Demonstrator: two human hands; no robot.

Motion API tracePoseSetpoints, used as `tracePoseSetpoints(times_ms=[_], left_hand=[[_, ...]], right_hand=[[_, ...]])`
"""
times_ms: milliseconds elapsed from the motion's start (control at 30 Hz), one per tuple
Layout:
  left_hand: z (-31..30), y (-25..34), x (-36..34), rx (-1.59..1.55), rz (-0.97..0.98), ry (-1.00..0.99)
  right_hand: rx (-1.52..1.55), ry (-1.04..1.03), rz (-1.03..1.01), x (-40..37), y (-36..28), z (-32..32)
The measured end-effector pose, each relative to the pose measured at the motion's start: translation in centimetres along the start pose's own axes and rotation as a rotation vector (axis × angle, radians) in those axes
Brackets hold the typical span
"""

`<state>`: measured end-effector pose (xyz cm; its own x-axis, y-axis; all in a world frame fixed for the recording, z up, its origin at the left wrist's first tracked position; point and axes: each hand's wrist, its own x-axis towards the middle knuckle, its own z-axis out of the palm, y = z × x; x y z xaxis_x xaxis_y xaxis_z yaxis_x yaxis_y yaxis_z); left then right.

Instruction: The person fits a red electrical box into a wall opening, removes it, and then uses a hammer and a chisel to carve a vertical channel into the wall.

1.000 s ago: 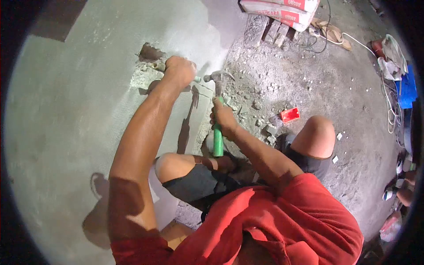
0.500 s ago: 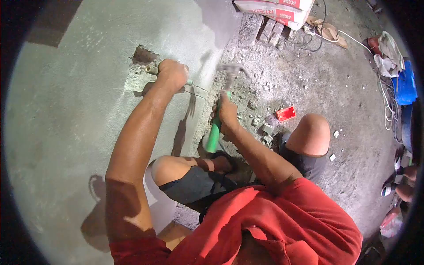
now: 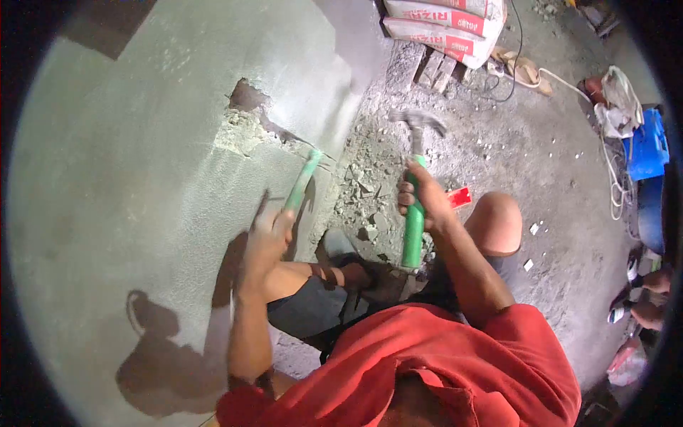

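My left hand (image 3: 270, 235) is closed round a slim green chisel (image 3: 303, 181), held low in front of the grey plastered wall (image 3: 163, 199). The chisel's upper end points toward a chipped groove (image 3: 281, 135), and motion blurs it. Up the wall, that groove joins a rough dark hole (image 3: 247, 95) with crumbled edges. My right hand (image 3: 425, 193) grips the green handle of a claw hammer (image 3: 414, 235). Its metal head (image 3: 418, 119) is raised above the rubble, away from the wall. A red plastic box (image 3: 459, 197) lies partly behind my right hand.
Broken mortar rubble (image 3: 366, 185) lies along the wall's foot. Stacked cement bags (image 3: 445, 28) stand on wooden pieces at the top. A cable (image 3: 562, 77), a blue container (image 3: 646, 146) and a white sack (image 3: 617, 107) are at the right. My knees flank the rubble.
My left hand has moved down and away from the hole with the chisel, which now points upward. My right hand and the hammer have shifted right, away from the wall.
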<state>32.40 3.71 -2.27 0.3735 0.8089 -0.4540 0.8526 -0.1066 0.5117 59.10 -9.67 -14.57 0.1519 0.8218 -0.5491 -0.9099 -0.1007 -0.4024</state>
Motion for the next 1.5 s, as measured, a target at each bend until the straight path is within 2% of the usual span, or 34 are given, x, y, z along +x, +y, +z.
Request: tracePoseSetpoints(times_ms=[67, 133, 167, 200, 233, 300, 333, 367, 400, 467, 533, 567, 600, 633, 700, 767, 900, 933, 1033, 1100, 1133, 1200, 1267, 1300, 1367, 1400, 1467, 1500], left_hand=[[3.6, -2.1, -3.0, -0.799, -0.208, -0.005], [8.8, -3.0, -2.7, -0.929, -0.115, 0.072], [10.5, -2.0, -2.9, -0.911, -0.106, 0.045], [11.8, -0.9, -2.8, -0.894, -0.088, 0.022], [13.8, -1.2, -2.1, -0.71, 0.044, 0.041], [17.6, -0.9, -1.6, -0.373, 0.295, 0.142], [18.9, -0.3, -2.0, -0.218, 0.414, 0.222], [19.4, 0.5, -2.7, -0.14, 0.432, 0.228], [19.2, 0.4, -2.9, -0.076, 0.466, 0.173], [14.6, 1.3, -5.3, 0.189, 0.569, 0.003], [7.0, 3.6, -9.1, -0.176, 0.791, 0.065], [3.1, 4.6, -11.8, -0.451, 0.9, 0.005], [-0.4, 5.7, -15.3, -0.297, 1.112, 0.18], [-2.5, 6.4, -18.4, -0.311, 1.294, 0.214], [-2.9, 7.2, -22.1, -0.475, 1.554, 0.094], [-1.4, 7.5, -23.7, -0.595, 1.624, 0.001], [-0.2, 7.2, -22.4, -0.655, 1.624, -0.104], [0.1, 6.9, -21.9, -0.653, 1.606, -0.132], [2.6, 6.0, -19.2, -0.584, 1.504, -0.158], [5.7, 4.9, -16.1, -0.438, 1.285, -0.069], [7.5, 4.3, -13.8, -0.333, 1.12, 0.0], [11.3, 3.3, -8.8, -0.077, 0.633, 0.128], [15.4, -0.4, -4.1, -0.124, 0.474, -0.036], [15.2, -0.5, -3.8, -0.124, 0.472, -0.036], [13.8, -0.6, -3.2, -0.392, 0.373, -0.081], [12.9, -0.6, -2.7, -0.396, 0.371, -0.082], [10.6, -0.5, -2.2, -0.561, 0.122, -0.214], [11.0, -1.7, -1.2, -0.597, 0.152, -0.13]], right_hand=[[-0.218, 0.042, -0.056, -1.8, -1.3, -1.9], [-0.381, 0.074, -0.108, -2.8, -0.5, -1.3], [-0.503, 0.106, -0.175, -3.3, 0.1, -1.3], [-0.673, 0.01, -0.229, -2.8, 1.0, -2.8], [-0.621, 0.042, -0.131, -3.2, 2.3, -2.0], [-0.562, -0.041, -0.162, -3.0, 5.0, -2.1], [-0.542, -0.018, -0.066, -3.3, 5.7, -2.1], [-0.445, -0.033, 0.043, -3.6, 5.5, -1.6], [-0.344, -0.042, 0.156, -3.9, 5.4, -1.2], [-0.326, 0.001, 0.123, -4.0, 5.9, -1.4], [-0.284, 0.054, 0.09, -3.5, 5.5, -1.7], [-0.295, 0.108, 0.087, -3.7, 4.9, -2.6], [-0.302, 0.172, 0.093, -4.3, 4.6, -3.6], [-0.249, 0.122, 0.083, -5.5, 3.9, -2.7], [-0.278, 0.112, 0.056, -5.2, 3.1, -5.4], [-0.272, 0.14, 0.046, -5.0, 3.6, -7.0], [-0.209, 0.16, 0.004, -3.5, 3.4, -8.9], [-0.187, 0.194, -0.009, -3.7, 4.1, -9.0], [-0.231, 0.125, 0.009, -3.5, 4.3, -8.8], [-0.21, 0.103, 0.04, -2.9, 5.4, -8.1], [-0.344, 0.13, 0.021, -3.7, 5.5, -6.3], [-0.524, 0.201, -0.088, -4.0, 6.5, -2.8], [-0.618, 0.169, -0.204, -2.7, 7.5, -1.3], [-0.693, 0.134, -0.288, -3.5, 7.0, 1.4], [-0.712, 0.086, -0.326, -2.8, 6.7, 2.7], [-0.732, 0.038, -0.364, -2.4, 6.4, 3.1], [-0.772, 0.0, -0.358, -1.6, 5.5, 3.3], [-0.783, -0.022, -0.36, -2.1, 4.7, 4.2]])
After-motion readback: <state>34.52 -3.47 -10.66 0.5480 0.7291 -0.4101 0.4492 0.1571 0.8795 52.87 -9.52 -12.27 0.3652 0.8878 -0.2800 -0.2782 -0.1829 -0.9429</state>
